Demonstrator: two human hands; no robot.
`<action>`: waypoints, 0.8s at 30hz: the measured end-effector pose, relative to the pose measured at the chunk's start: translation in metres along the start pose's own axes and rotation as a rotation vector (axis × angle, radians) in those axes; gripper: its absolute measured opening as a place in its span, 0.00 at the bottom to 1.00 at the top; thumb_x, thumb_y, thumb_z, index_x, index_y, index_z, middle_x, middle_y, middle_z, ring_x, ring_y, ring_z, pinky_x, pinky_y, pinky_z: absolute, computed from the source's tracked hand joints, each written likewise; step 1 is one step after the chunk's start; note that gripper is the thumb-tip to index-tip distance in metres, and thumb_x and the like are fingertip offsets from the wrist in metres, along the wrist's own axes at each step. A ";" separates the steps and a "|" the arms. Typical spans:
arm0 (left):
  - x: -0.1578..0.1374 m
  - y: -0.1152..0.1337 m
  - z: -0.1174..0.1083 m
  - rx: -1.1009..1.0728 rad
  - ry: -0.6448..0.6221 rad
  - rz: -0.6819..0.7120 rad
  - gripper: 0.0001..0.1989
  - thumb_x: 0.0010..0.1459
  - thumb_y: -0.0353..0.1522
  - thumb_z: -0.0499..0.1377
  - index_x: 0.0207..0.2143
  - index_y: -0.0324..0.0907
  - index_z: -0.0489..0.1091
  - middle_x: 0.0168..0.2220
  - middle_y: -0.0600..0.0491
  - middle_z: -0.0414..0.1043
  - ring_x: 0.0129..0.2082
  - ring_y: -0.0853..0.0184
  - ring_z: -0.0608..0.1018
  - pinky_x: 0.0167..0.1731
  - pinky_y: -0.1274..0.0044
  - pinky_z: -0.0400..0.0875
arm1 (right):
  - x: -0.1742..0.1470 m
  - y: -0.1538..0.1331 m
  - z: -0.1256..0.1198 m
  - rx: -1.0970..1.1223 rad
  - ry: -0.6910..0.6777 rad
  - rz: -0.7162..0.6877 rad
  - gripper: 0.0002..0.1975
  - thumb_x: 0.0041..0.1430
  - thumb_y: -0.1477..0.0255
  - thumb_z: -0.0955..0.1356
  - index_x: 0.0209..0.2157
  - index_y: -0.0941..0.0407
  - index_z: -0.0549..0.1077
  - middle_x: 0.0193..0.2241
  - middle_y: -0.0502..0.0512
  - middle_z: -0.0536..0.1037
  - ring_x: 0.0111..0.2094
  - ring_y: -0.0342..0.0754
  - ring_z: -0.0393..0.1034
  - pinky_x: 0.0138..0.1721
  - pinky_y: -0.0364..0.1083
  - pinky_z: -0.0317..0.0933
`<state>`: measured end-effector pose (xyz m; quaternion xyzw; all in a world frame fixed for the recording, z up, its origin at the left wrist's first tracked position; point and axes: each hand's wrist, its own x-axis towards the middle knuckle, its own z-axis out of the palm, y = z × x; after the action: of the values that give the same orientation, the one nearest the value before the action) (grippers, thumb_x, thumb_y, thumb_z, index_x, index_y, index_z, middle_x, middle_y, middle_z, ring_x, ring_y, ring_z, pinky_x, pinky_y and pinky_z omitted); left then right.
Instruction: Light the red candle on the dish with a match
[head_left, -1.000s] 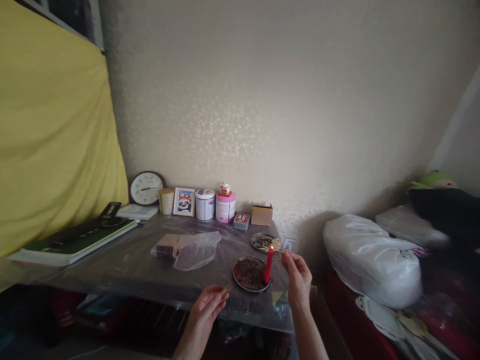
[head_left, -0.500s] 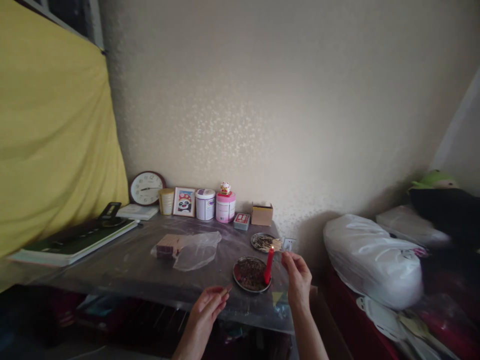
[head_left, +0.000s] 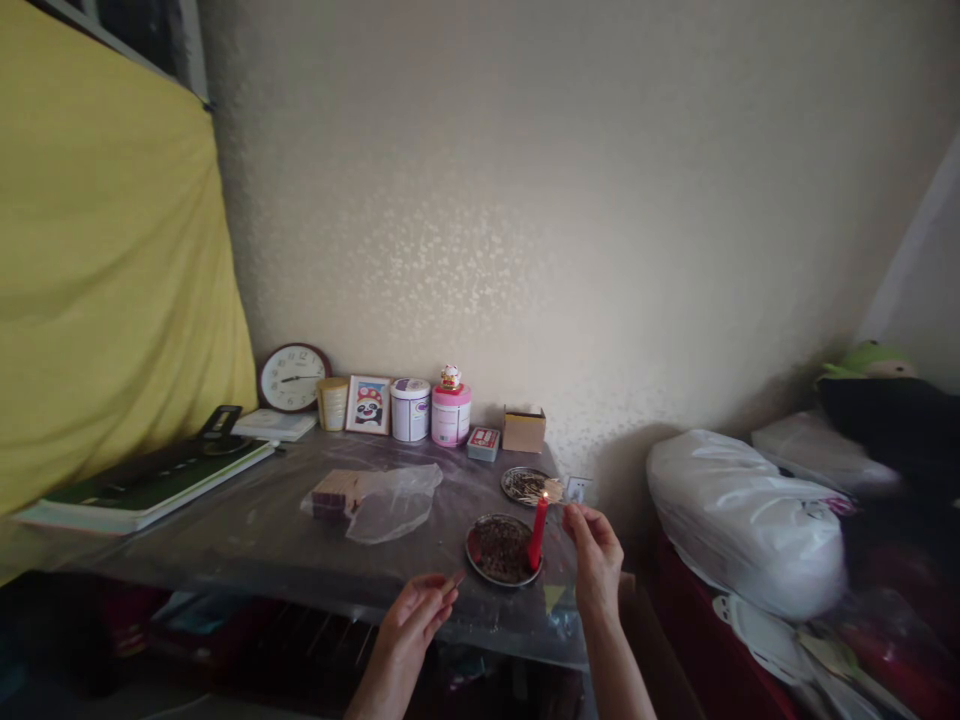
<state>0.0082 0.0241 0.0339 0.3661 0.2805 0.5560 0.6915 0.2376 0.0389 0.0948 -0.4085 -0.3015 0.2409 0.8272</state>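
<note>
Right hand (head_left: 596, 555) raised beside lit red candle (head_left: 538, 533), fingertips pinching thin stick, its tip at flame. Candle upright at right edge of round metal dish (head_left: 501, 549) filled with dark bits. Left hand (head_left: 415, 617) low at table (head_left: 247, 540) front edge, small stick between fingers. Second dish (head_left: 527, 485) behind. Plastic bag (head_left: 390, 500), clock (head_left: 292, 376), tins (head_left: 430, 410) along wall; white sack (head_left: 739, 515) at right.

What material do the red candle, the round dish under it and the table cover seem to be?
Red candle: likely wax, matte, with a lit flame on top. Round dish: probably metal, given its thin shiny rim. Table cover: seemingly clear plastic film, glossy and wrinkled.
</note>
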 end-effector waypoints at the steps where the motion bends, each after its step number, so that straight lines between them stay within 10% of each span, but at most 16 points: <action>1: 0.000 0.000 0.000 0.001 0.003 0.001 0.18 0.43 0.42 0.66 0.33 0.40 0.73 0.39 0.46 0.74 0.44 0.59 0.73 0.46 0.71 0.64 | 0.000 0.000 0.000 -0.002 0.000 -0.002 0.15 0.38 0.64 0.76 0.25 0.58 0.73 0.21 0.46 0.74 0.25 0.41 0.66 0.31 0.41 0.62; 24: -0.001 0.002 0.003 -0.009 -0.008 -0.006 0.17 0.42 0.41 0.67 0.32 0.40 0.73 0.39 0.47 0.75 0.42 0.61 0.74 0.45 0.72 0.65 | 0.002 0.003 -0.001 0.007 -0.021 -0.013 0.14 0.40 0.64 0.75 0.26 0.58 0.72 0.23 0.48 0.74 0.25 0.42 0.67 0.31 0.42 0.64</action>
<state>0.0089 0.0232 0.0370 0.3644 0.2765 0.5537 0.6958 0.2390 0.0413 0.0930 -0.4009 -0.3117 0.2408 0.8271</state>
